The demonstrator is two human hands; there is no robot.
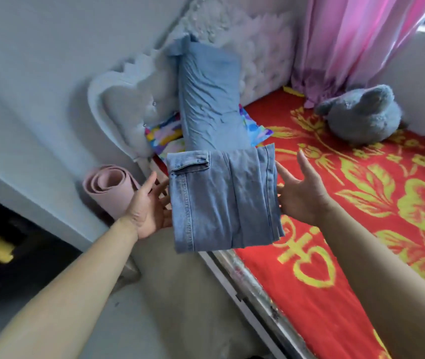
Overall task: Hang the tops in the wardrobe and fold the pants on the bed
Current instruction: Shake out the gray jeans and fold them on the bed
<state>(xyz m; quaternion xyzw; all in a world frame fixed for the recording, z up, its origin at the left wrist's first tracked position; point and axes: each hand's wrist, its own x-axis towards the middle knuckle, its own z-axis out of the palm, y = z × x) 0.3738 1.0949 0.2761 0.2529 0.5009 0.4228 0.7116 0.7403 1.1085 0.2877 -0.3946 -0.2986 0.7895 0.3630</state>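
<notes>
Fingers [305, 165] straight and spread on both hands, gripping nothing; left hand [149, 206] and right hand [302, 195] flank the folded jeans [221, 198], up above the bed [356, 314] edge. I'd hold palms level and set them down flat, fold intact.

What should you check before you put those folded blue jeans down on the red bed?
1. Folded blue denim jeans are folded neatly: ok.
2. Left hand and right hand flank them, fingers straight; firm hold: cannot tell.
3. Jeans fully over the red and yellow flowered bedspread: not ok, they hang by its edge.
4. Bare bedspread beside right hand: ok.
5. Grey plush toy out of the way: ok.
</notes>
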